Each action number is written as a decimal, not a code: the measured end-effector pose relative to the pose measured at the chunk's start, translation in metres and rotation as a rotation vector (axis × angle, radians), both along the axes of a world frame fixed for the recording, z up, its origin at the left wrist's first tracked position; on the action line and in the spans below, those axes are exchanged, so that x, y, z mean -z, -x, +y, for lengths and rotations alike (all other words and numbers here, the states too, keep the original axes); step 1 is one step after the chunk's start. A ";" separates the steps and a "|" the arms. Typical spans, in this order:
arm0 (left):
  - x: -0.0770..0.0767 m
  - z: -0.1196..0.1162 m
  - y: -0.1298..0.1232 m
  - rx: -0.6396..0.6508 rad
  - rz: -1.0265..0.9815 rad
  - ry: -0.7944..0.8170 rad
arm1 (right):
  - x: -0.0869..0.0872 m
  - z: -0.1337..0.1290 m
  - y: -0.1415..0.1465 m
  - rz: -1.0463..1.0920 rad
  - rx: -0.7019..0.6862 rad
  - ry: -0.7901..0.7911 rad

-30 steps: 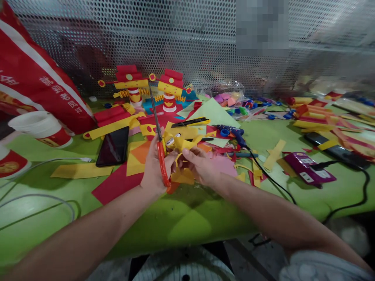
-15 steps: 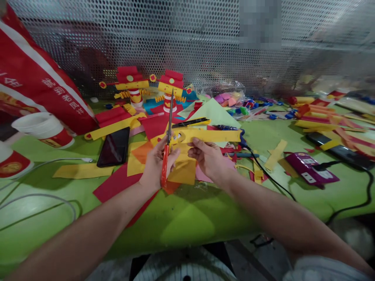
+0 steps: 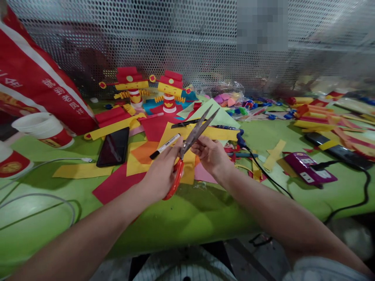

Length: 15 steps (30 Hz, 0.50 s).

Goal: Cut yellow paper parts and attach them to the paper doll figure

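Observation:
My left hand (image 3: 162, 171) is closed around the red handles of a pair of scissors (image 3: 191, 140). The scissor blades are slightly apart and point up to the right, away from me. Close beside the blades is my right hand (image 3: 213, 156), its thumb and fingertips pinched together. What sits in that pinch, if anything, is too small or hidden to name. Behind the right fingers a yellow paper strip (image 3: 224, 134) extends to the right. A black-and-white marker (image 3: 165, 146) lies on yellow paper (image 3: 164, 132) just beyond my left hand.
Two red-and-yellow paper figures (image 3: 170, 91) stand at the back. On the left are a phone (image 3: 113, 147), paper cups (image 3: 43, 128) and a red bag (image 3: 38, 78). A purple power adapter (image 3: 309, 168) with a black cable lies right, near paper scraps (image 3: 274, 155).
The scissors have swung from nearly upright to tilted rightward, and their blades have parted. My left hand has shifted right, nearer my right hand. The marker now shows in full.

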<state>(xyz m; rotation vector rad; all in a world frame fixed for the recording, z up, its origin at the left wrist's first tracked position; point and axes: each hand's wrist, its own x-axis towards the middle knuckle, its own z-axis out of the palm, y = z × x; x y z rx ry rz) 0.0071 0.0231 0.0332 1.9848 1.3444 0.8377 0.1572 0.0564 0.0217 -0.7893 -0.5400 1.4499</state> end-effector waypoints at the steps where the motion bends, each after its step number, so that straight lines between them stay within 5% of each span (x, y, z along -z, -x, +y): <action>1: 0.001 -0.001 0.003 0.039 0.063 -0.051 | -0.001 0.001 -0.001 0.004 0.020 0.002; 7: 0.000 -0.006 0.005 0.091 0.528 -0.116 | -0.006 0.007 -0.009 0.061 0.142 -0.027; 15: -0.016 -0.009 0.001 0.116 0.678 0.030 | -0.013 0.006 -0.011 0.090 0.170 -0.020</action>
